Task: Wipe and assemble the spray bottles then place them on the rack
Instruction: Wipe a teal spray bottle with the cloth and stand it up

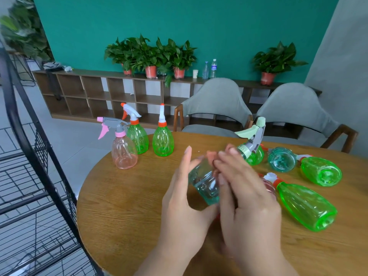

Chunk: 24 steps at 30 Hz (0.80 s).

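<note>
**At the table: one bottle in the hands, none on the rack so far**

Above the middle of the round wooden table [123, 206] both hands keep a teal bottle [203, 186] tilted in the air. The left hand [183, 212] holds its body, thumb below and fingers around, with the index finger sticking out straight. The right hand [249, 196] has bent fingers over the neck end, where a pinkish collar shows. Motion blur hides whether it turns a part there.

I judge the task as about half done. Three bottles stand upright with spray heads on at the far left edge: a pink bottle [124, 150] and two green bottles [137, 140]. To the right, four more lie on their sides: one with a pale green trigger [253, 152], a second teal one [281, 159], a short green one [320, 171] and a long green one [304, 206]. I see no bottle on the black wire rack [39, 156] at the left, so placing is all left to do. No cloth is visible.

All bottles are transparent and look to hold no liquid.
</note>
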{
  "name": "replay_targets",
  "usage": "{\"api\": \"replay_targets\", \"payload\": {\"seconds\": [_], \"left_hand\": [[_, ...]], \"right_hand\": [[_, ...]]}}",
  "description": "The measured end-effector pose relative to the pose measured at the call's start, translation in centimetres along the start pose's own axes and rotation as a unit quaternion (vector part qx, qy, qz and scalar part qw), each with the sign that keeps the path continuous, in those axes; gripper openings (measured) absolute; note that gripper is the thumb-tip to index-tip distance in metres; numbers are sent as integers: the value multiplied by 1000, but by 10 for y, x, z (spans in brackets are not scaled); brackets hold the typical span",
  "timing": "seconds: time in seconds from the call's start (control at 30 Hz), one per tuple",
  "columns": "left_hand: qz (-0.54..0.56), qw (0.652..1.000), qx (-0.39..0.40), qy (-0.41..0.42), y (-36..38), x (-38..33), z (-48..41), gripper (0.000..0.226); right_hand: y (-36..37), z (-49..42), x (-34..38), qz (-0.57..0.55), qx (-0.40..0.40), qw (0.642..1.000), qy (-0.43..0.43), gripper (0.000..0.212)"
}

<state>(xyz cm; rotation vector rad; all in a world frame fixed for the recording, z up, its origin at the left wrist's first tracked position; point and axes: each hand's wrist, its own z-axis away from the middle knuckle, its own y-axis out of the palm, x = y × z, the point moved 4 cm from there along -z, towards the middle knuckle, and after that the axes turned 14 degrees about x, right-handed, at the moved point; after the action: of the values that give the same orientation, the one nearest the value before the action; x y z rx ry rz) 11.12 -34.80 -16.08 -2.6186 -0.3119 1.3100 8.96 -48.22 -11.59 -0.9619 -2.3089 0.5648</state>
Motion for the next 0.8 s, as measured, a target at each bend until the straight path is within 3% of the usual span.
{"api": "replay_targets", "payload": {"seconds": [0.1,0.17,0.27,0.4,0.53,0.6,0.67,0.8], "left_hand": [[12,999,-30,5,1,2,0,98],[12,999,-29,0,-1,3,-1,102],[-5,1000,-5,5,0,-2,0,115],[-44,999,12,25,5,-5,3,114],[-56,997,-29,34,4,-1,4,97],[-43,998,-32,16,4,-1,3,104],[-24,999,-22,14,5,-4,2,113],[7,998,-33,44,11,-11,2,105]], "right_hand": [[12,6,13,1,37,997,-72,31],[8,0,11,-3,56,995,-85,30],[-9,-16,-6,-4,53,999,-12,28],[-11,-19,-10,39,39,998,43,32],[10,-7,9,40,73,996,-36,34],[7,-11,4,16,78,995,-57,32],[-4,-17,-10,-18,58,998,-23,31],[-15,-15,-22,-46,-26,997,53,35]]}}
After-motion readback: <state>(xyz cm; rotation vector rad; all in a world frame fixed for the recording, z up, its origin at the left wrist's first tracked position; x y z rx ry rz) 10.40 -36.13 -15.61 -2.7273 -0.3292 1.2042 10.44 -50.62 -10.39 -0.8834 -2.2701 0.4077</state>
